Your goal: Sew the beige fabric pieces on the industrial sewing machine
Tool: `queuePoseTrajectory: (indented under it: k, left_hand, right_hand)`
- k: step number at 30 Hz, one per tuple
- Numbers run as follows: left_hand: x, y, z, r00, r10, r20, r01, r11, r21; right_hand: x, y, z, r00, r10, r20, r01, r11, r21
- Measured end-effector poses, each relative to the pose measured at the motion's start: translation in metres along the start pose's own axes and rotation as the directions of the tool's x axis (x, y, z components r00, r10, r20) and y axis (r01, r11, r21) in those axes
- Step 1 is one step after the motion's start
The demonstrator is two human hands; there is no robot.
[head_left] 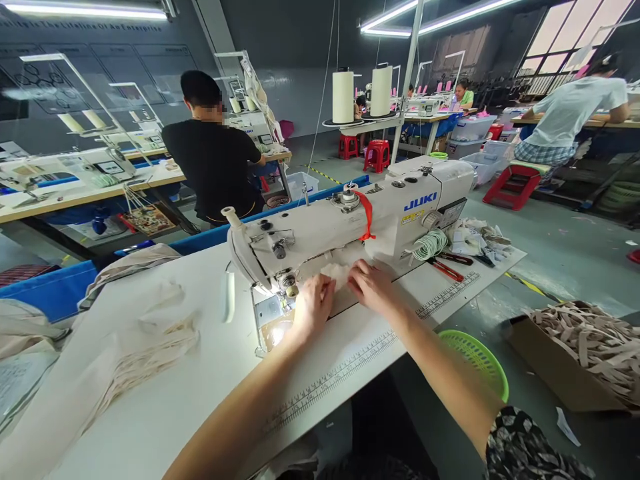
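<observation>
Pale cloth [337, 273] lies between my left hand [313, 305] and right hand [370, 287], both curled nearly closed, pinching it beside the JUKI lockstitch sewing machine [325, 230].

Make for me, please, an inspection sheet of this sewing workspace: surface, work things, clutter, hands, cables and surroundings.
Surface: white table, printed ruler scale along the near edge.
Work things: pale fabric beside the JUKI sewing machine; fabric pile at left.
Clutter: pale green coil, red-handled tool, scraps.
Hands: left hand and right hand at the pale fabric, fingers curled; exact grip unclear.
Cables: nothing seen.
Surroundings: green basket, carton of strips, co-workers seated behind.
</observation>
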State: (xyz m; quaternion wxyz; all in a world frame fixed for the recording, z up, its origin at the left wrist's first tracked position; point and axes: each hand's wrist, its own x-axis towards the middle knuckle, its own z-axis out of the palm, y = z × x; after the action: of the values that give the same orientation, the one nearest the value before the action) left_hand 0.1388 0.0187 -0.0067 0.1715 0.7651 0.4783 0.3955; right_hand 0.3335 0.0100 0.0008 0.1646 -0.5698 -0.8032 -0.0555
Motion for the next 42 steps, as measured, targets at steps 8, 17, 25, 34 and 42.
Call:
queuePoseTrajectory:
  k: [8,17,25,34,42]
  left_hand:
    - [-0.076,-0.036,-0.099,0.946,-0.302,0.116,0.290,0.951,0.107]
    - [-0.093,-0.088,-0.174,0.960,-0.276,-0.048,0.275,0.894,0.353]
    - [-0.071,-0.124,-0.269,0.945,-0.325,0.036,0.225,0.724,0.652]
    - [-0.069,-0.117,-0.275,0.935,-0.350,0.059,0.218,0.698,0.682]
    - [-0.090,-0.091,-0.246,0.974,-0.215,0.067,0.193,0.951,0.240]
  right_hand:
    - [0.005,0.000,0.000,0.999,-0.011,0.053,0.014,0.998,-0.063]
    - [0.007,0.030,0.024,0.940,-0.214,-0.265,0.225,0.974,0.011]
    - [0.004,0.026,0.031,0.904,-0.170,-0.392,0.211,0.975,0.064]
    - [0.004,0.025,0.026,0.864,-0.197,-0.463,0.237,0.971,0.031]
    - [-0.023,-0.054,0.005,0.954,-0.230,-0.190,0.279,0.914,0.294]
